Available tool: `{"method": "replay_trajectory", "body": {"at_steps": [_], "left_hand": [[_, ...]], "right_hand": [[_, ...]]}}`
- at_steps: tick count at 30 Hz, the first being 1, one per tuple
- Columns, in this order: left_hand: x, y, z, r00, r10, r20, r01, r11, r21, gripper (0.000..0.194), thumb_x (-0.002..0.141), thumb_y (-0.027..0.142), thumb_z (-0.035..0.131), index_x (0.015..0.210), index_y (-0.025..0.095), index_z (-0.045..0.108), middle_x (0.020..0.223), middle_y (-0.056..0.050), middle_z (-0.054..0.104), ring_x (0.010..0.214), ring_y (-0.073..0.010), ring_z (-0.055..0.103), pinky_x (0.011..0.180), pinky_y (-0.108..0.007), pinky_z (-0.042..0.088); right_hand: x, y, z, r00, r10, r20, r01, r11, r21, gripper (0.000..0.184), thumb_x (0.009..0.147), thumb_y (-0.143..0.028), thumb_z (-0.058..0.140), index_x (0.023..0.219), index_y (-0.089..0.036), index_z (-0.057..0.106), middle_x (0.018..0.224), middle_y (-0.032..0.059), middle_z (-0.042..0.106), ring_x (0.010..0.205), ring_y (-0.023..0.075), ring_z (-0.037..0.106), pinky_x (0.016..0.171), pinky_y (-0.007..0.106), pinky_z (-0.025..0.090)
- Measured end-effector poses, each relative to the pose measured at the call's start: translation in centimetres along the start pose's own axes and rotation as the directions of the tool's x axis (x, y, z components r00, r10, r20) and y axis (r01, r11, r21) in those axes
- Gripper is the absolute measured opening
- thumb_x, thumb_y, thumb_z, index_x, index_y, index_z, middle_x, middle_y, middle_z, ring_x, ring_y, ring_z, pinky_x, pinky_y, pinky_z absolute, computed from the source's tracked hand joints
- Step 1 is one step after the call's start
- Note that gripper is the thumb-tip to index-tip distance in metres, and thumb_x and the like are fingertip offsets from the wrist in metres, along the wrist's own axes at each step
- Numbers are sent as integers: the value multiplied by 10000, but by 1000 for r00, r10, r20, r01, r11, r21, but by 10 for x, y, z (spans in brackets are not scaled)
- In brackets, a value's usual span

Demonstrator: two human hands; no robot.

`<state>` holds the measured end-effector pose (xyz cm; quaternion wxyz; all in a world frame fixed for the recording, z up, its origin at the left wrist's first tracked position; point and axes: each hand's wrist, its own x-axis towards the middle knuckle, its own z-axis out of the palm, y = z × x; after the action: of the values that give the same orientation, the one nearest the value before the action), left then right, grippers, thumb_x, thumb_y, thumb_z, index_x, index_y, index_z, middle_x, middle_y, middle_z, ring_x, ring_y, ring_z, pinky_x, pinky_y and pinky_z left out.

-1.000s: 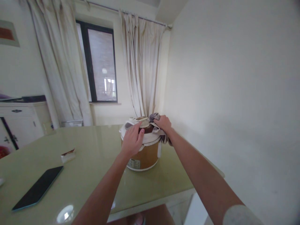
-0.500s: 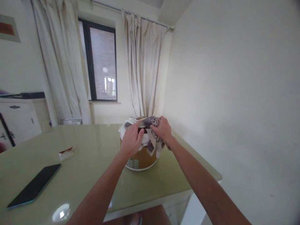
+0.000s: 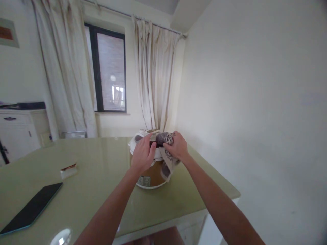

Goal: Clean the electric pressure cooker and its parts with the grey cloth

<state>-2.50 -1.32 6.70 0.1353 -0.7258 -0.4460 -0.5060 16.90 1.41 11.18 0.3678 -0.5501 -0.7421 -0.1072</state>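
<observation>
A rice cooker (image 3: 154, 173) with a white lid and a brown-gold body stands upright on the pale green table (image 3: 102, 163). My left hand (image 3: 142, 155) lies on the front left of its lid, fingers stretched out and thumb apart. Bunched in my right hand (image 3: 178, 146) is a grey-and-beige patterned cloth (image 3: 165, 138), pressed on the right side of the lid. One end of the cloth hangs down over the cooker's front right side. The cloth and both hands hide much of the lid.
To the left lie a dark tablet-like slab (image 3: 32, 206) and a small white packet (image 3: 68, 170). A white wall (image 3: 245, 112) rises along the table's right side. Behind are curtains (image 3: 158, 75), a window (image 3: 111, 68) and a white cabinet (image 3: 19, 131).
My right hand has brought the cloth from the lid's far right edge toward the front, and its loose end now hangs over the cooker's body. My left hand has stayed on the lid.
</observation>
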Motion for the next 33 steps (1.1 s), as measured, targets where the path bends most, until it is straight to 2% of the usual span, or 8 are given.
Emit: {"method": "replay_trajectory", "body": {"at_steps": [6,11,17,21,24,27,30,33], "left_hand": [[0,2,-3,1000,10,-14,-11,999,-38,469,1124,387,282,1483,158,479,1430,-177,641,1331,-290,598,1116,-475,474],[-1,1,-4,1000,15,-12,-15,999,-32,441,1116,402,345,1464,171,487,1387,-170,658,1309,-296,606,1106,-482,485],[-1,1,-2,1000,-4,-15,4,1000,-11,364,1110,381,362,1364,207,557,1292,-148,703,1246,-300,643,1071,-494,508],[-1,3,-2,1000,-10,-6,10,1000,-17,371,1112,397,349,1364,197,535,1315,-151,689,1257,-311,633,1078,-503,499],[-2,5,-3,997,-61,-38,60,997,-48,363,1110,409,348,1346,188,512,1282,-153,693,1218,-304,655,1047,-482,518],[-5,6,-4,991,-112,-74,107,992,-70,354,1104,427,362,1330,191,498,1244,-149,697,1179,-296,678,1006,-456,538],[-5,7,-5,992,-108,-69,104,993,-54,384,1097,431,394,1376,185,486,1284,-153,695,1209,-294,671,1012,-445,533],[-3,6,-4,995,-89,-52,88,996,-20,352,1088,386,430,1357,195,554,1282,-137,718,1210,-287,669,1005,-432,533]], "right_hand": [[-18,-27,-6,981,-195,-24,195,981,13,316,836,-499,723,1010,-239,761,1156,89,672,1117,266,614,934,342,520],[35,-7,10,998,57,39,-55,997,-53,416,907,-550,629,1052,-180,754,1137,144,717,1115,295,661,901,347,528],[73,20,20,940,304,155,-293,952,-89,485,939,-549,579,1118,-138,765,1135,188,747,1053,309,718,823,348,526],[39,2,13,999,42,33,-40,996,-75,408,886,-539,653,1016,-169,762,1131,155,714,1096,300,669,863,352,533],[-2,-21,7,973,-220,-69,220,975,-14,333,834,-509,719,995,-219,750,1142,115,685,1108,285,624,900,362,538],[-21,-31,6,947,-298,-121,305,951,45,324,809,-468,748,1027,-228,744,1143,108,669,1096,280,607,909,365,536],[-5,-21,9,971,-228,-74,233,970,72,293,836,-453,715,1012,-220,743,1118,99,683,1089,270,624,941,351,522],[27,-2,18,999,38,-21,-37,998,44,328,909,-468,627,1046,-195,746,1073,113,720,1056,268,673,905,328,522]]}}
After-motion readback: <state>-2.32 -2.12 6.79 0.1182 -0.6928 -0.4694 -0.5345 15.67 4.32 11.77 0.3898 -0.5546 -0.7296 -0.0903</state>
